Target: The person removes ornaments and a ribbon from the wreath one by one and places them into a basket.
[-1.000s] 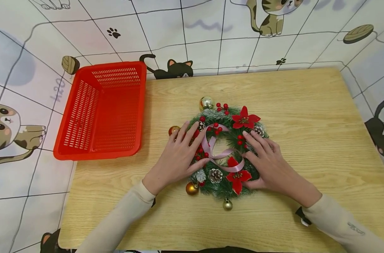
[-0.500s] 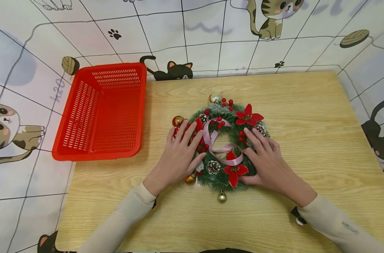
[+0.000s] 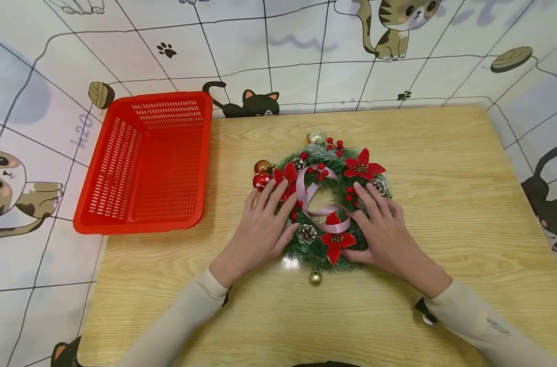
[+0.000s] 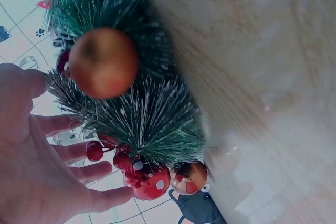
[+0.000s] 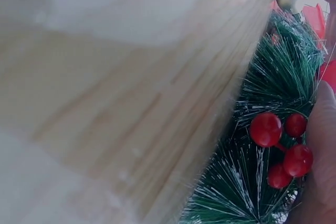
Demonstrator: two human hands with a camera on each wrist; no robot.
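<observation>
A green Christmas wreath point(image 3: 312, 255) with red poinsettias, frosted pine cones and red berries lies flat on the wooden table. A loop of pink ribbon point(image 3: 324, 210) hangs across its centre. My left hand point(image 3: 262, 224) rests on the wreath's left side, fingers spread and mostly straight. Just beyond those fingertips are a red spotted bauble point(image 3: 262, 180) and a copper one point(image 3: 263, 166). My right hand point(image 3: 383, 229) lies over the right side, its thumb beside the lower poinsettia point(image 3: 337, 244). In the right wrist view, red berries point(image 5: 266, 129) show beside that hand.
A red plastic basket point(image 3: 168, 176) stands at the table's left, against the wall with cat drawings. The table point(image 3: 452, 183) ends at this wall along its back and right sides. A gold bauble point(image 3: 315, 277) sticks out at the wreath's near edge.
The wreath has turned clockwise under my hands: its near gold bauble has shifted left, the left baubles away from me, and the far bauble right. My hands have moved little.
</observation>
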